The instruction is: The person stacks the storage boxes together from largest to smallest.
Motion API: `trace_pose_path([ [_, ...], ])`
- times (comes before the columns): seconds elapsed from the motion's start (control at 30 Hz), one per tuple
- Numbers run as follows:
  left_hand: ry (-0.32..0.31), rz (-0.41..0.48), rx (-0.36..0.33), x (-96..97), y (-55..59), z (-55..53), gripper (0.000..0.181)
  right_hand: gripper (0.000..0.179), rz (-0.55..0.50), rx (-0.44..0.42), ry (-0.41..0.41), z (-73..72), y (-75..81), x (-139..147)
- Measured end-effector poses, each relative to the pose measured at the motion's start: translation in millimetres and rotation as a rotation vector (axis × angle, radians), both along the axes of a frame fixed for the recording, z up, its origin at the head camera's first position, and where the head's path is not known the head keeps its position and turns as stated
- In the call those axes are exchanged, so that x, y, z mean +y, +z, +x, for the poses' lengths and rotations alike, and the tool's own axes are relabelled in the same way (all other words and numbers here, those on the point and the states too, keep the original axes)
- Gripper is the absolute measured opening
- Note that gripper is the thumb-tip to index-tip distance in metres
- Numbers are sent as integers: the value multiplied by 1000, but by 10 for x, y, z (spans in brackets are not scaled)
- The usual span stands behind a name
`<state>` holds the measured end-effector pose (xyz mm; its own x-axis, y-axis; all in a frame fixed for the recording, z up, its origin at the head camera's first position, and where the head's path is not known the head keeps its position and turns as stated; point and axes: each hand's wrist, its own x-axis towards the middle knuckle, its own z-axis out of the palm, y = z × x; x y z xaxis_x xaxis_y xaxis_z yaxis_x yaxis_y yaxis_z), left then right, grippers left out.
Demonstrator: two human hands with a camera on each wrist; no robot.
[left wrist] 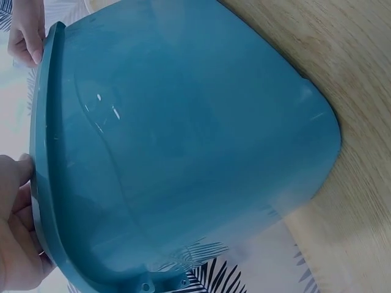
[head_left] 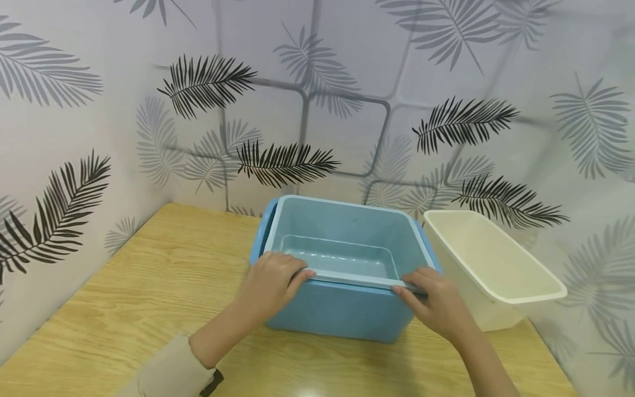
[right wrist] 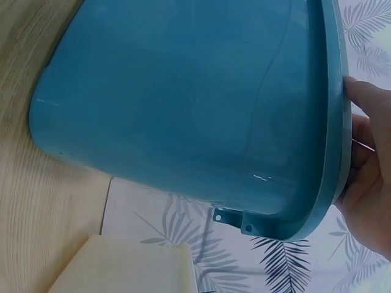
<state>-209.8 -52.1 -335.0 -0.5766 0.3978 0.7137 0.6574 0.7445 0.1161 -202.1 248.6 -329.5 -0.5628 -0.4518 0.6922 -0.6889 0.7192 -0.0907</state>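
A pale grey-blue plastic bin [head_left: 342, 220] sits inside a larger blue bin [head_left: 342, 311], its light rim a little above the outer one. My left hand [head_left: 275, 281] grips the near rim toward the left corner, thumb outside and fingers over the inner side. Toward the right corner, my right hand [head_left: 439, 303] pinches the same rim in a like way. In the left wrist view the blue bin's smooth front wall [left wrist: 183, 122] fills most of the picture, with the left hand [left wrist: 18, 226] at the rim. The right wrist view shows the right hand [right wrist: 369, 165] at the rims.
A cream bin [head_left: 471, 281] stands upright on the wooden table [head_left: 163, 281], close to the blue bin's right side. Behind them rises a wall [head_left: 347, 127] with a leaf pattern. Small tabs with holes [right wrist: 235, 221] stick out under the blue bin's rim.
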Motion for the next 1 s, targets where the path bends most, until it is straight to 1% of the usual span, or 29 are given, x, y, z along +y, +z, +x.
trace_pose_path([
  [0.27,-17,27,37,-24,-16,-55,19,11,-20,13,-8,-7,-13,-21],
  [0.43,-20,25,38,-41,-26,-90,18,12,-26,15,-21,-11,-26,-43],
  [0.63,-20,16,29,-45,-40,-94,18,12,-22,-8,-42,11,-37,-60],
  [0.77,-8,11,20,-41,-46,-78,20,13,-24,-26,-52,27,-44,-68],
  [0.83,6,2,19,-37,-46,-65,22,14,-35,-20,-48,27,-49,-65],
  [0.93,30,-22,32,-13,-35,-43,26,15,-75,5,-19,28,-63,-48],
  [1.0,38,-42,50,26,-28,-37,29,16,-105,44,6,22,-77,-28],
])
